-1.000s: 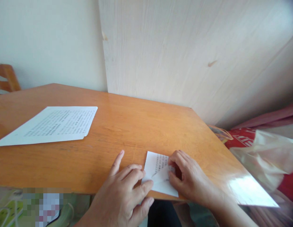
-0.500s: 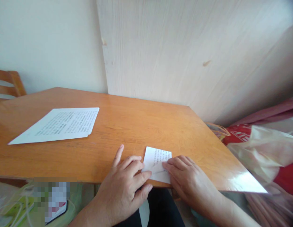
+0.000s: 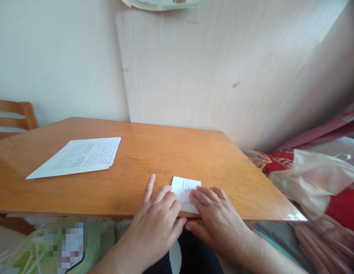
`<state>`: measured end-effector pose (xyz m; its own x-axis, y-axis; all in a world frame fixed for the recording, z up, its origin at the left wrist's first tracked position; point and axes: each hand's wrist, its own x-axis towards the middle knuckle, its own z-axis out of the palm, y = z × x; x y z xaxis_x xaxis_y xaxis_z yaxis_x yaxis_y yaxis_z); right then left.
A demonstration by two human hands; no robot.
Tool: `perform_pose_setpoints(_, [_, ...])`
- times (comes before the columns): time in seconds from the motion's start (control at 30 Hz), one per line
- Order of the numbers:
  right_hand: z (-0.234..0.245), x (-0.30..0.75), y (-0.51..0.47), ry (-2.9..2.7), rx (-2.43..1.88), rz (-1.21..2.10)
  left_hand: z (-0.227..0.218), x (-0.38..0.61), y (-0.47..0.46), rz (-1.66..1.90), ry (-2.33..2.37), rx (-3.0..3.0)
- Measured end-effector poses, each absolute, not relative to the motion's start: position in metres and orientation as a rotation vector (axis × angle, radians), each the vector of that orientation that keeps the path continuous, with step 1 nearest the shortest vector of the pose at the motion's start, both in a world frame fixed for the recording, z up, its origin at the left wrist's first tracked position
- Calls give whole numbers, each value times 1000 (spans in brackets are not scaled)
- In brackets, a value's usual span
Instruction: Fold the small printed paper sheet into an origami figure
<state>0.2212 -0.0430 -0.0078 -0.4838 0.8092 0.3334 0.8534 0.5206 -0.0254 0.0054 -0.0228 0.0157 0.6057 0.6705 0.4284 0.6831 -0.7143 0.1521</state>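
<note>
A small folded sheet of white paper with printed characters lies at the table's front edge, a crease running across its lower part. My left hand is at its left side, little finger raised and spread, the other fingers bent with their tips at the paper's edge. My right hand rests over the right part of the paper, fingers stretched flat on it and hiding that side. Both thumbs are low, close together at the table's edge.
A stack of printed sheets lies on the left of the wooden table. A wooden chair stands at the far left. Bags and cloth fill the right side. A green bag with cables is below the table's left front.
My right hand has shifted left over the paper, and its thumb now shows below the table's edge. The left thumb has dropped lower. The view has tilted up a little.
</note>
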Motion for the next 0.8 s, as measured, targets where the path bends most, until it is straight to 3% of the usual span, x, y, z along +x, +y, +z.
perform_pose_setpoints(0.8, [-4,229,-44,-2453,-1432,-175,-14,-16,-29,-542,-1128,-2780])
